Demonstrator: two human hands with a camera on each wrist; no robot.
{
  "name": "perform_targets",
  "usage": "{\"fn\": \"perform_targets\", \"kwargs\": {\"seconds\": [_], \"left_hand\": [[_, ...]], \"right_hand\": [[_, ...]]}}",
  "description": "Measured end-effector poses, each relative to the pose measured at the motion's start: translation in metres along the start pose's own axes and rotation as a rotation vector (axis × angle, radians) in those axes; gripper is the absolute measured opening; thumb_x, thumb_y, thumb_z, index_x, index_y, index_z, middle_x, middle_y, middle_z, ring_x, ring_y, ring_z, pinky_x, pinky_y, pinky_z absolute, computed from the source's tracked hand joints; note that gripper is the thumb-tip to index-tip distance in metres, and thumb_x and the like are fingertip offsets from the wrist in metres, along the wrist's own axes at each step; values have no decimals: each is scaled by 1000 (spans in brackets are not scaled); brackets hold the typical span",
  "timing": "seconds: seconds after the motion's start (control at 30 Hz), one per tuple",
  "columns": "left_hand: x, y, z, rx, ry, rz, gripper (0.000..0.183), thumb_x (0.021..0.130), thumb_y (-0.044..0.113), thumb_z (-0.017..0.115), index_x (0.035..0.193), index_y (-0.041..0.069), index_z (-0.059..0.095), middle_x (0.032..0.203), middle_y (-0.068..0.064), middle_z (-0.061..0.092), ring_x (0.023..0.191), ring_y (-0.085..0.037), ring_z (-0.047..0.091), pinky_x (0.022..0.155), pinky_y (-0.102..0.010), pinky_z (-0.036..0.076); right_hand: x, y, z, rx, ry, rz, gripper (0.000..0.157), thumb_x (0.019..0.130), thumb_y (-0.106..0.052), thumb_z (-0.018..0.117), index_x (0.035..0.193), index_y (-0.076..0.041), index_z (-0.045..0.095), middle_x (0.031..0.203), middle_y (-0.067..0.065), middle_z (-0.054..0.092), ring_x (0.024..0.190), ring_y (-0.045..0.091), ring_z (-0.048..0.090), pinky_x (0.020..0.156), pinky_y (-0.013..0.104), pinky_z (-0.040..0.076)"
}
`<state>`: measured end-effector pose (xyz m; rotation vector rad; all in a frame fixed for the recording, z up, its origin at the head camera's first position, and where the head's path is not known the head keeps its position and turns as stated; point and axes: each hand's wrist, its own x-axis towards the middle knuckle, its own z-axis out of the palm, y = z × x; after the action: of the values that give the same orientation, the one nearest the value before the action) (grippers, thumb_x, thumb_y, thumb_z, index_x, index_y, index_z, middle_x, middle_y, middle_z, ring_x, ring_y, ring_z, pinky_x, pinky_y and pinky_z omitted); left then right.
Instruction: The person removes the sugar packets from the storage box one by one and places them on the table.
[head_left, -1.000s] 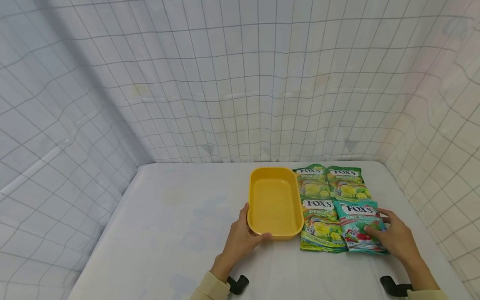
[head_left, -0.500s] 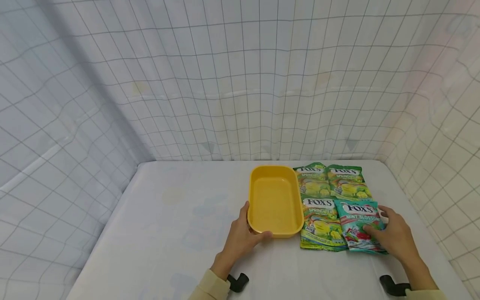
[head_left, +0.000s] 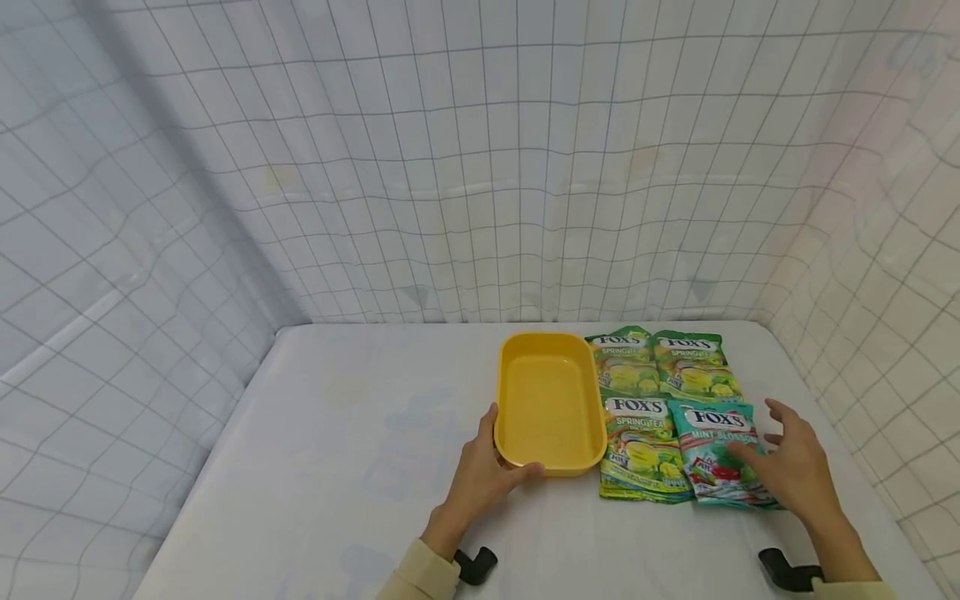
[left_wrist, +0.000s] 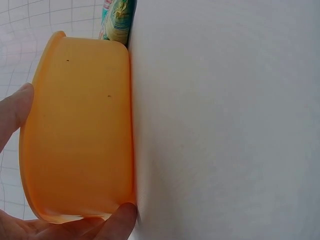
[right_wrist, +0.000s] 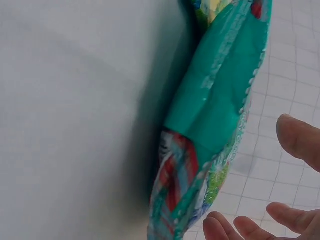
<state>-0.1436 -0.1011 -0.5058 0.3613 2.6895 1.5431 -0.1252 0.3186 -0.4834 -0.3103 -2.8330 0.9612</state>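
A yellow plastic tub [head_left: 549, 408] stands on the white table. My left hand [head_left: 480, 479] holds its near left corner, thumb at the rim and fingers along the side; the left wrist view shows the tub's orange-looking wall [left_wrist: 85, 120] between them. To the right lies a teal Fox's Mint Blossom candy bag [head_left: 708, 458]. Beside its right edge, my right hand [head_left: 798, 471] has its fingers spread, the thumb overlapping the bag in the head view. In the right wrist view the fingertips [right_wrist: 215, 225] stand apart from the bag's crimped edge.
Green Fox's Spring Tea bags lie in rows: one near left [head_left: 641, 454], one behind it [head_left: 624, 367] and one far right [head_left: 693, 367]. The near one borders the tub's right side. White grid-patterned fabric [head_left: 525, 208] walls the table on three sides.
My right hand has let go of the Mint Blossom bag: its fingers have opened and lifted off the bag's right edge. The left hand and tub stay put.
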Motion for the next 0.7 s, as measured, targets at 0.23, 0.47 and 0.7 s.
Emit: {"fn": "perform_targets", "kwargs": {"seconds": [0.23,0.47,0.7], "left_hand": [[-1,1,0,-14,-7,-7,118,80,47,87,160,-3,16,138,-16,59,103,-17,62,86,-32,54],[-1,1,-1,-4,-11,-8,120,79,49,86,160,-3,15,139,-17,58,104,-18,63,87,-33,54],[0,2,-2,-1,-12,-9,121,78,51,86,160,-4,16,142,-18,56,108,-18,62,92,-38,53]], "right_hand": [[-4,-9,-1,52,-4,7,104,93,-37,76,159,7,9,148,43,29,118,61,49,84,65,51],[-6,-16,-2,104,-19,-12,109,93,-43,75,161,3,3,153,42,24,117,61,50,80,62,55],[-11,-27,0,160,-43,-38,106,96,-44,71,163,-2,0,156,39,22,120,61,47,82,63,54]]}}
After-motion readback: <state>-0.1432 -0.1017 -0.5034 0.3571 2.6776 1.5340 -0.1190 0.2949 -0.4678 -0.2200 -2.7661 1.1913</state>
